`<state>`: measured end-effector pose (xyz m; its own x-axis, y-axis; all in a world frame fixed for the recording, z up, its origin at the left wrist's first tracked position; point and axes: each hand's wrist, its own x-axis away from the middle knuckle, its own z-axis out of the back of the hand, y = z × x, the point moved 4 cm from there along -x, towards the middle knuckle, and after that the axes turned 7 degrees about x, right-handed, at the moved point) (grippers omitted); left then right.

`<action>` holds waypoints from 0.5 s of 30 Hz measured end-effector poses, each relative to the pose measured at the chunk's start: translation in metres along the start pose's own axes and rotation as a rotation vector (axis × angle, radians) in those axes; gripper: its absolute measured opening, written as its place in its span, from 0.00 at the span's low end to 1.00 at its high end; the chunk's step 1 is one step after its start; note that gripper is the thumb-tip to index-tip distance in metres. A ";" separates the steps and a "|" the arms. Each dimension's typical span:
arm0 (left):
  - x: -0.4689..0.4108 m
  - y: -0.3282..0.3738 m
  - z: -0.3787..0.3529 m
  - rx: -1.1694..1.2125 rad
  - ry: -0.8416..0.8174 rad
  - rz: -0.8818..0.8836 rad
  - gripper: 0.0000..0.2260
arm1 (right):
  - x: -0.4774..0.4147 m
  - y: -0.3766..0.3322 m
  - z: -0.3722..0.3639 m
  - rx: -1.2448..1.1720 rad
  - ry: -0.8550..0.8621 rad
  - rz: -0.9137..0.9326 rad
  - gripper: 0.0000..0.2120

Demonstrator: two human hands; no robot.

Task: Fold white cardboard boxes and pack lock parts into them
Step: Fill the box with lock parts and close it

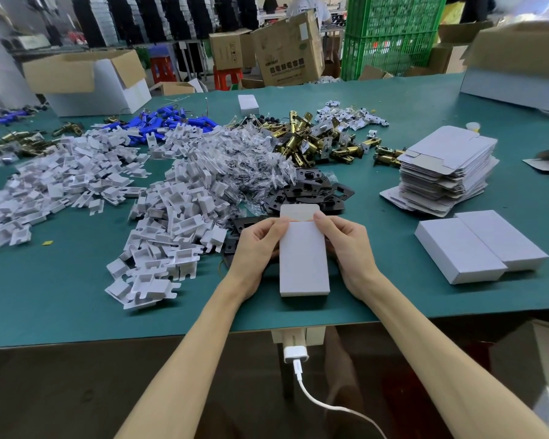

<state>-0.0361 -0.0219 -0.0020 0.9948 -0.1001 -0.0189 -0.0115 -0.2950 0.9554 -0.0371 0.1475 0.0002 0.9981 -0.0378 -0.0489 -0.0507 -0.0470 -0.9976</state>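
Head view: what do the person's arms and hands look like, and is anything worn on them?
Both are bare. The left hand and right hand have no gloves or visible rings; the left forearm and right forearm show no sleeves, watch or bracelet down to the frame's bottom edge.

The white box [303, 261] hid whatever lay inside it, and the fingers of the left hand [255, 248] and right hand [346, 245] that reached beneath it could not be seen. Box and hands covered the near part of the black plates [314, 193]. The large carton [520, 61] at the far right ran off the edge, as did the white inserts [45, 191] on the left. The people [308, 6] behind were cut off at the top. Print on the brown carton [287, 49] was too blurred to read.
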 end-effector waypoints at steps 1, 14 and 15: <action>0.000 0.000 0.000 0.011 -0.004 -0.003 0.11 | 0.000 0.000 0.000 -0.004 -0.001 -0.002 0.13; 0.001 0.001 -0.002 -0.003 -0.087 0.014 0.12 | 0.004 -0.004 -0.001 -0.001 -0.013 0.028 0.16; 0.001 0.000 -0.002 -0.004 -0.082 0.015 0.12 | 0.004 -0.004 -0.001 -0.001 -0.012 0.030 0.16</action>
<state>-0.0348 -0.0204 -0.0010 0.9829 -0.1821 -0.0288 -0.0256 -0.2894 0.9569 -0.0327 0.1468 0.0043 0.9965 -0.0270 -0.0793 -0.0805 -0.0471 -0.9956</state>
